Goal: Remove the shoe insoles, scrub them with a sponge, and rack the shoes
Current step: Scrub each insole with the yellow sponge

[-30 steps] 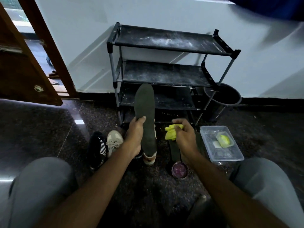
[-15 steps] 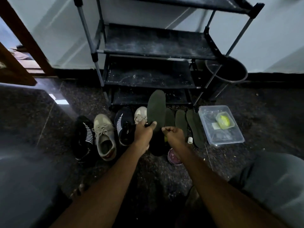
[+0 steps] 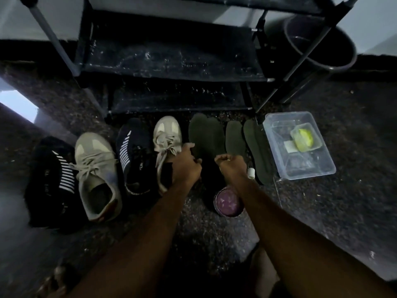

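Note:
Two pairs of shoes stand in a row on the dark floor: a black striped shoe (image 3: 53, 175), a beige sneaker (image 3: 96, 175), a second black striped shoe (image 3: 133, 155) and a second beige sneaker (image 3: 167, 138). My left hand (image 3: 185, 166) grips the edge of a dark insole (image 3: 204, 136), which lies low beside two other insoles (image 3: 235, 136) (image 3: 255, 147). My right hand (image 3: 231, 166) is a closed fist just right of it, with only a pale sliver of the yellow sponge showing. The black shoe rack (image 3: 171, 61) stands just behind.
A clear plastic container (image 3: 277, 130) with a yellow-green item inside sits right of the insoles. A small round purple tin (image 3: 227, 202) lies under my right wrist, a small white cap (image 3: 251, 173) beside it. A dark bucket (image 3: 322, 39) stands behind the rack's right leg.
My left hand has brought the insole down from upright to floor level beside the other insoles. My right fist has closed over the sponge. The view has tilted down and moved closer.

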